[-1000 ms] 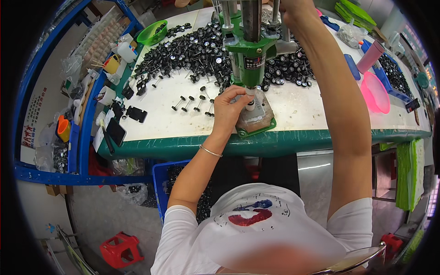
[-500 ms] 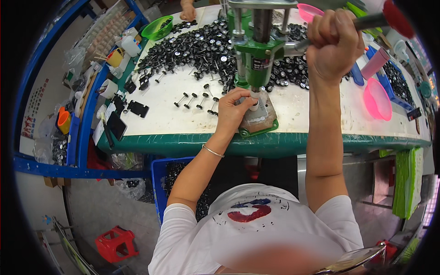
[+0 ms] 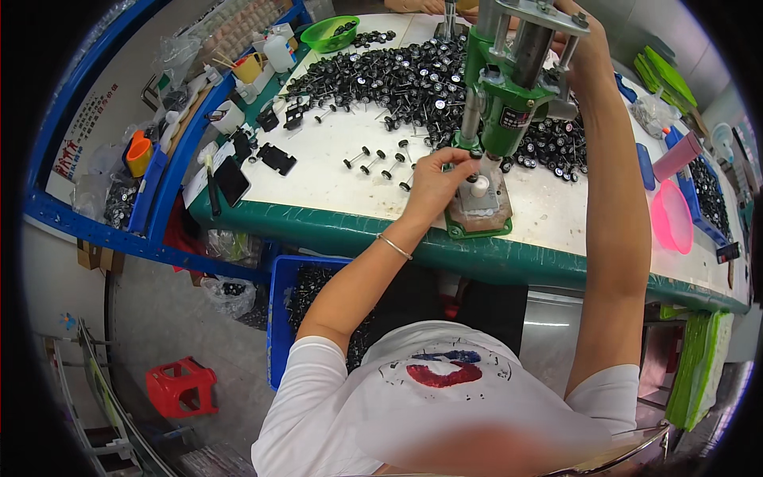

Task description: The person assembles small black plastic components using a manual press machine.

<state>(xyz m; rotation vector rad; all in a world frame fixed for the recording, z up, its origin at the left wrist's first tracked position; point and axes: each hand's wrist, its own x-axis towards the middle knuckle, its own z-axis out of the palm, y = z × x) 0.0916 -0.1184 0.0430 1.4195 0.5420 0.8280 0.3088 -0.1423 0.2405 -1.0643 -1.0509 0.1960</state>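
A green hand press (image 3: 502,119) stands on the table before me, with a small white holder (image 3: 479,188) on its base plate (image 3: 493,213). My left hand (image 3: 441,179) is beside the holder, thumb and finger pinched on a small black piece (image 3: 474,177), perhaps a wheel, just under the ram. My right arm reaches up along the press's right side. There my right hand (image 3: 586,49) is curled at the lever, its fingers and most of the lever hidden behind the press's top. Several wheel axles (image 3: 372,162) lie left of the press.
A large heap of black wheel pieces (image 3: 389,75) spreads behind the press. A green basin (image 3: 330,34) stands at the far left, a pink basin (image 3: 672,218) at the right. Below the table edge is a blue bin (image 3: 282,318). Another person's hand (image 3: 429,7) shows at the far edge.
My right hand has moved up and away with the lever, whose red knob no longer shows. The left hand stays beside the holder, where a dark piece now shows. The whole view has shifted.
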